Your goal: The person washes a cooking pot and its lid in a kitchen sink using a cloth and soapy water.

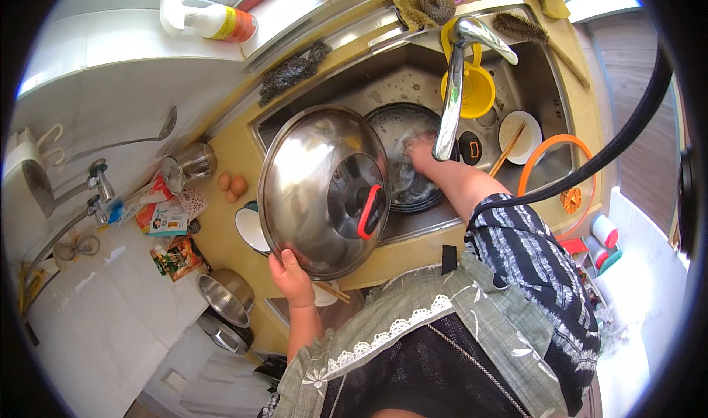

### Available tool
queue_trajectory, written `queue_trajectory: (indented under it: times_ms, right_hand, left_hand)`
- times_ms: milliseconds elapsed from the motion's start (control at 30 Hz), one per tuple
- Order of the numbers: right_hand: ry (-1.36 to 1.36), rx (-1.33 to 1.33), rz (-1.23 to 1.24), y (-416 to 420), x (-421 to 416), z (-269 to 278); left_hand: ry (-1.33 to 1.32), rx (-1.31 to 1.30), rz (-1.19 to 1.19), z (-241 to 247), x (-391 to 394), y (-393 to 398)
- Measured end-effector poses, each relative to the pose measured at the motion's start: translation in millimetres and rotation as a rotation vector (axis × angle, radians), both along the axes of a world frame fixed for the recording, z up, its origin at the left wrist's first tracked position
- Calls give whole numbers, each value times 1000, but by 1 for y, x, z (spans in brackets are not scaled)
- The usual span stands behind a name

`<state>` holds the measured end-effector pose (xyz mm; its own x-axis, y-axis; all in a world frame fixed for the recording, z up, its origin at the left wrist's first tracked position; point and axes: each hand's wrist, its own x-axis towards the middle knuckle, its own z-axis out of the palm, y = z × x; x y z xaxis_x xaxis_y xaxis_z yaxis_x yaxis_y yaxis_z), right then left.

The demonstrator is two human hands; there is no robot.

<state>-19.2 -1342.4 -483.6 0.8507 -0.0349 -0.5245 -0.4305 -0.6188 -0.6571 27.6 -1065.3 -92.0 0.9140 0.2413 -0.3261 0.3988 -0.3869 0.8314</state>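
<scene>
My left hand grips the rim of a large domed steel pot lid, thumb on its outer face. The lid is tilted over the left edge of the sink, its black and red handle facing me. My right hand reaches into a dark round pan standing in the steel sink. Water swirls around the fingers, so whether they hold anything is hidden. The chrome faucet extends over the pan, just above my right wrist. Beside the pan's right edge is its black handle.
Within the sink are a yellow plastic strainer cup and a white bowl with chopsticks. An orange-rimmed glass lid rests at the right. Several eggs and a white bowl sit on the left counter. A black hose crosses my right arm.
</scene>
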Motion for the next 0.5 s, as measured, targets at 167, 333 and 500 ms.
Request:
queue_trajectory:
  times_ms: [167, 333, 500]
  right_hand:
    - [-33, -198, -195, 6, 9, 7]
    - [-138, 30, -162, -8, 40, 136]
    - [-483, 165, -203, -6, 56, 249]
  left_hand:
    - [8, 81, -44, -6, 2, -2]
    - [7, -11, -61, -19, 7, 2]
    - [-46, -6, -99, -22, 16, -1]
